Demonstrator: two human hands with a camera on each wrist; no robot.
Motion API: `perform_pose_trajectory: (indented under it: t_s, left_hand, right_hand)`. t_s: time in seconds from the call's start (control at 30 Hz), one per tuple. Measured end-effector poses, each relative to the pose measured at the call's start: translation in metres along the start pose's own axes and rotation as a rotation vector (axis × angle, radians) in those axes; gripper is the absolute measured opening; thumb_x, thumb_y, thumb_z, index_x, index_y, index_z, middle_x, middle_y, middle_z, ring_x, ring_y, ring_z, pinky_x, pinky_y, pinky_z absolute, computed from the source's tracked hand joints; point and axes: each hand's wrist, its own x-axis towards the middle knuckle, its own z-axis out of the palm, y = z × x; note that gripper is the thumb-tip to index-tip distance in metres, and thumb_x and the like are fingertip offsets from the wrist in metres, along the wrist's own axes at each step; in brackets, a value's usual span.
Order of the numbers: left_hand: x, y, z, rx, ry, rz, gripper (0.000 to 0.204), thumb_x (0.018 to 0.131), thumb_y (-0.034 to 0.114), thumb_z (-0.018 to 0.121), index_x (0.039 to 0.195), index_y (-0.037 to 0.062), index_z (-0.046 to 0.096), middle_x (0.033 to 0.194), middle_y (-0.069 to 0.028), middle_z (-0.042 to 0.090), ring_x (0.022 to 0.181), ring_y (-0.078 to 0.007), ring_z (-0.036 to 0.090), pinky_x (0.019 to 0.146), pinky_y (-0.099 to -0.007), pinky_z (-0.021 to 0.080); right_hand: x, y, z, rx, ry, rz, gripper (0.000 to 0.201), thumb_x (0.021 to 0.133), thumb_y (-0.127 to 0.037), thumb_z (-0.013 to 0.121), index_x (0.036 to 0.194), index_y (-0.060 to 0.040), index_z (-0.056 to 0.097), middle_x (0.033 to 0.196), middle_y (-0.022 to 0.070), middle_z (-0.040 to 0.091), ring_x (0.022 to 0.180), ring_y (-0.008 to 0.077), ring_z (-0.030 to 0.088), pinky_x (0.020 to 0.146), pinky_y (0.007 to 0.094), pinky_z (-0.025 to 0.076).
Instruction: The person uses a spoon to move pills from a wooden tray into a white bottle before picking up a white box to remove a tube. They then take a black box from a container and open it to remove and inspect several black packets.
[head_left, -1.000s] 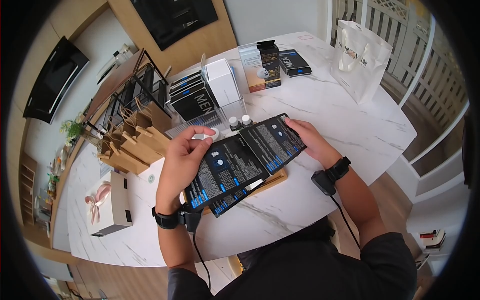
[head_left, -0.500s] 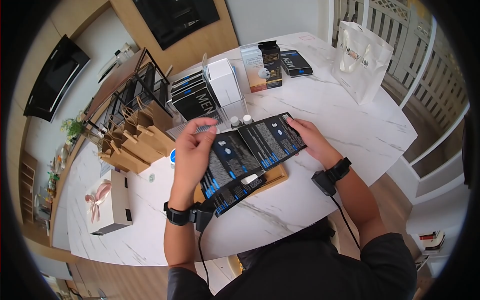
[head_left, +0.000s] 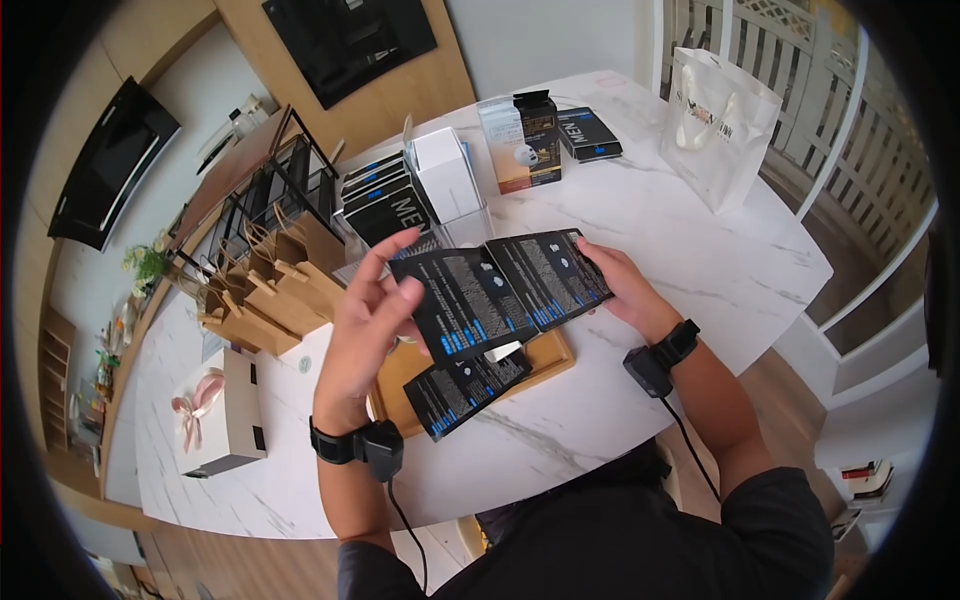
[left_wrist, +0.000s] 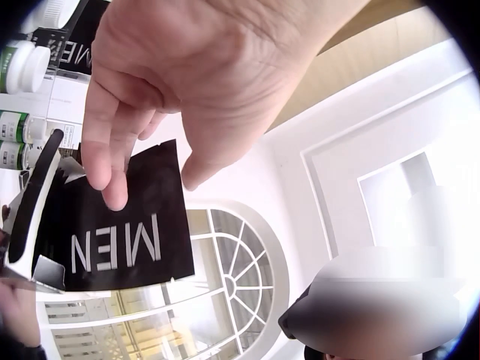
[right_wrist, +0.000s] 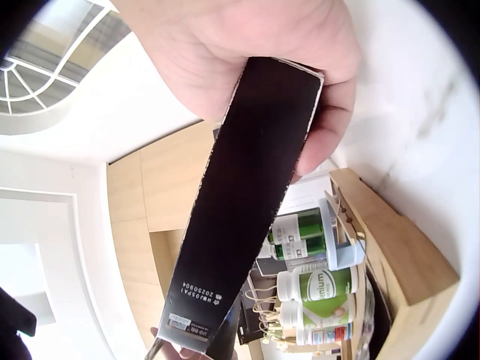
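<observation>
Black sachets point(head_left: 505, 290): smooth printed foil or plastic, slight sheen. Table point(head_left: 680, 250): glossy white marble look. Tray point(head_left: 545, 355): matt wood. Brown bags point(head_left: 270, 290): kraft paper.

White paper bag point(head_left: 716, 125) on marble table point(head_left: 700, 260); brown bags point(head_left: 270, 285) by black rack point(head_left: 265, 190)
</observation>
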Motion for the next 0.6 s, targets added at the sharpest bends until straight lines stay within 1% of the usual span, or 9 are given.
perform_pose_trajectory:
  t_s: [0.07,0.1,0.2,0.27,0.37,0.4,0.47,0.5,0.6]
  left_hand:
    - [0.000,-0.006,0.019,0.269,-0.008,0.107,0.053,0.096,0.013,0.059,0.143,0.0031,0.035,0.109,-0.0045,0.065,0.094,-0.0081,0.062,0.077,-0.0197,0.050]
    - [0.003,-0.014,0.028,0.241,0.050,0.110,0.060,0.092,0.007,0.064,0.143,0.0041,0.033,0.094,-0.0022,0.068,0.071,-0.0033,0.059,0.055,-0.0176,0.045]
    - [-0.001,-0.023,0.043,0.619,0.084,0.178,0.069,0.091,0.015,0.067,0.147,0.0028,0.028,0.081,-0.0001,0.061,0.066,-0.0062,0.052,0.057,-0.0215,0.043]
    - [-0.002,-0.023,0.048,0.611,0.111,0.230,0.071,0.091,0.017,0.068,0.148,0.0032,0.028,0.079,-0.0004,0.056,0.065,-0.0072,0.050,0.057,-0.0219,0.041]
    - [0.000,-0.022,0.044,0.450,0.249,0.422,0.060,0.091,0.012,0.066,0.142,0.0030,0.036,0.087,0.0002,0.058,0.069,-0.0056,0.052,0.058,-0.0192,0.041]
    - [0.001,-0.022,0.043,0.451,0.245,0.423,0.060,0.091,0.012,0.066,0.142,0.0030,0.036,0.087,0.0002,0.058,0.069,-0.0056,0.052,0.058,-0.0192,0.041]
    - [0.001,-0.021,0.042,0.584,0.210,0.435,0.048,0.089,0.007,0.067,0.132,0.0036,0.046,0.088,0.0010,0.058,0.070,-0.0053,0.053,0.059,-0.0185,0.042]
    - [0.001,-0.024,0.045,0.603,0.152,0.381,0.037,0.089,0.003,0.065,0.124,0.0062,0.053,0.091,0.0018,0.058,0.074,-0.0046,0.052,0.061,-0.0188,0.042]
    - [0.002,-0.032,0.061,0.780,0.096,0.346,0.028,0.086,0.002,0.068,0.113,0.0055,0.059,0.085,0.0018,0.060,0.066,-0.0055,0.050,0.057,-0.0202,0.041]
  right_hand:
    - [0.000,-0.001,0.000,0.016,0.007,-0.019,0.036,0.099,-0.038,0.052,0.108,-0.0045,0.062,0.081,0.0023,0.068,0.062,0.0105,0.064,0.044,0.0284,0.045]
    - [0.000,-0.001,0.001,0.033,0.015,-0.033,0.036,0.099,-0.038,0.052,0.109,-0.0043,0.062,0.082,0.0024,0.068,0.062,0.0106,0.064,0.045,0.0285,0.046]
    - [-0.002,-0.002,0.009,0.067,0.057,-0.031,0.035,0.099,-0.037,0.052,0.109,-0.0044,0.063,0.084,0.0023,0.068,0.062,0.0104,0.064,0.045,0.0278,0.046]
    - [-0.002,-0.001,0.007,0.067,0.033,-0.022,0.035,0.099,-0.036,0.053,0.109,-0.0044,0.063,0.084,0.0022,0.068,0.063,0.0100,0.065,0.046,0.0276,0.047]
    - [-0.005,-0.004,0.002,0.075,-0.011,-0.002,0.034,0.099,-0.036,0.053,0.109,-0.0044,0.063,0.085,0.0019,0.069,0.064,0.0091,0.065,0.047,0.0272,0.047]
    - [-0.005,-0.005,0.000,0.077,-0.035,0.013,0.034,0.099,-0.036,0.053,0.109,-0.0044,0.063,0.086,0.0017,0.069,0.065,0.0086,0.065,0.048,0.0271,0.048]
    - [0.000,0.001,0.000,0.073,-0.023,-0.019,0.035,0.099,-0.036,0.053,0.110,-0.0045,0.063,0.086,0.0017,0.069,0.066,0.0085,0.065,0.048,0.0272,0.048]
    - [0.001,0.002,0.003,0.068,-0.012,-0.049,0.035,0.099,-0.037,0.053,0.110,-0.0045,0.063,0.086,0.0017,0.069,0.066,0.0083,0.065,0.048,0.0273,0.048]
    - [-0.003,0.000,0.016,0.090,0.052,-0.022,0.035,0.099,-0.037,0.053,0.110,-0.0048,0.062,0.085,0.0020,0.069,0.064,0.0083,0.065,0.047,0.0271,0.048]
